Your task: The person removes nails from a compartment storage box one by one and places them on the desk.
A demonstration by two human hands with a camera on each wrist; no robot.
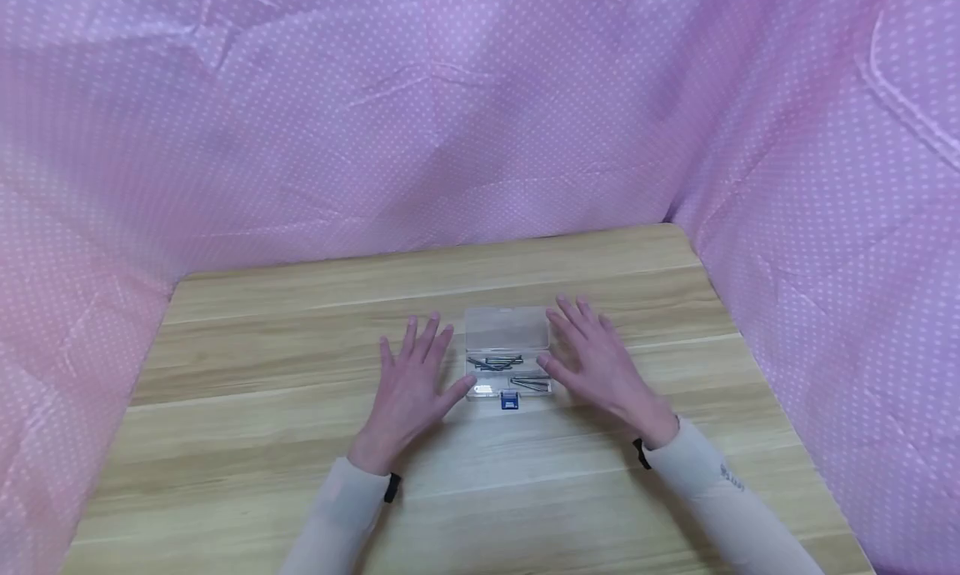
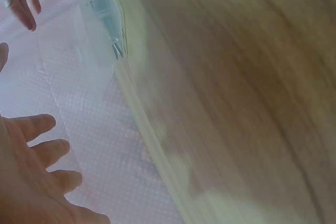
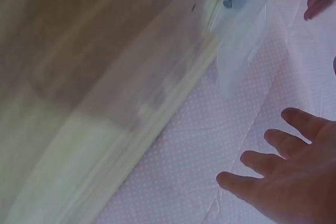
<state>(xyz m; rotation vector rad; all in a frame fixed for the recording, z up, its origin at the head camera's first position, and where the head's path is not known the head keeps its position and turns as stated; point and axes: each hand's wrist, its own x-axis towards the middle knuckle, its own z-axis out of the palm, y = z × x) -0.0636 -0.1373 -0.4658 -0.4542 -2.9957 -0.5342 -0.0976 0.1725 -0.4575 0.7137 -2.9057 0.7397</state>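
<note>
Left hand (image 1: 411,392) and right hand (image 1: 600,365) flank a clear box (image 1: 507,330) — screws (image 1: 504,362), seemingly, inside.

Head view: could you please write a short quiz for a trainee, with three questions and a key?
1. True or false: the clear box is open.
2. Which colour is its latch: (a) red, (b) blue, (c) green?
3. Does the left hand or the right hand hold any metal fasteners?

Key: 1. True. 2. (b). 3. Neither; both have their fingers spread.
</note>
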